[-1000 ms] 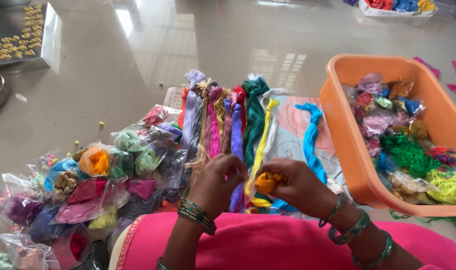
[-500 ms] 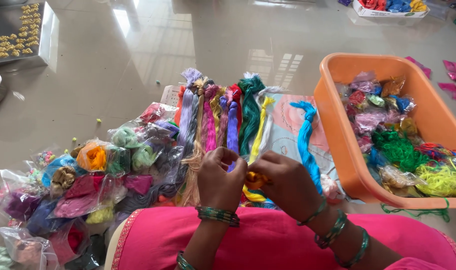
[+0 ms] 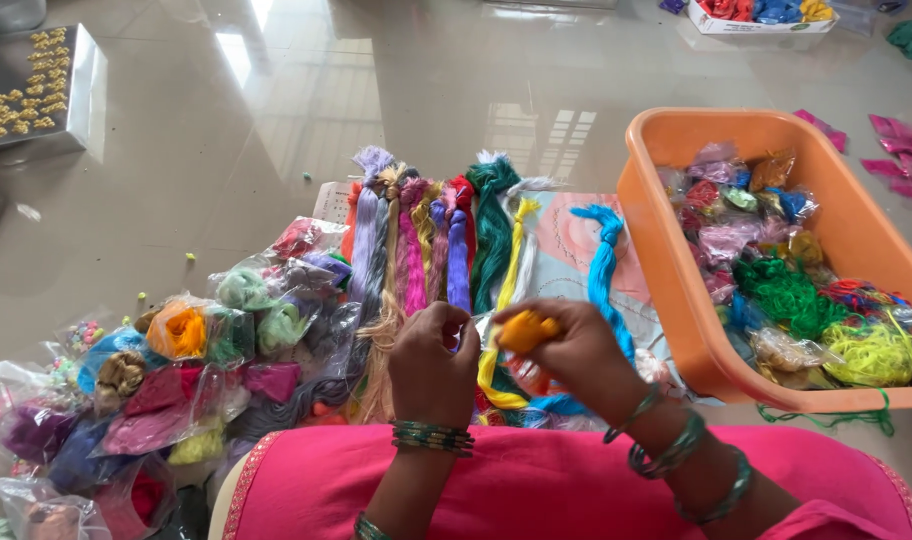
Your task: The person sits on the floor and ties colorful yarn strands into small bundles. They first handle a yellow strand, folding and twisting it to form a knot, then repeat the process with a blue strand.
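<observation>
My right hand (image 3: pixel 576 352) pinches a small orange pom-pom (image 3: pixel 525 329) just above my lap. Close beside it, my left hand (image 3: pixel 434 352) has its fingers curled and almost touches the pom-pom; I cannot see whether a thread runs between them. Both wrists wear green bangles. Under the hands lie several skeins of coloured thread (image 3: pixel 446 245) in a row: lilac, pink, purple, green, yellow and blue.
An orange plastic tub (image 3: pixel 666 235) full of bagged threads stands at the right. Clear bags of coloured pom-poms (image 3: pixel 191 335) pile up at the left. A steel tray (image 3: pixel 81 85) with small golden pieces sits far left on the shiny floor. Pink cloth covers my lap.
The hands have stayed together over the skeins, working the orange pom-pom; the view shifted slightly. Nothing was picked up or set down.
</observation>
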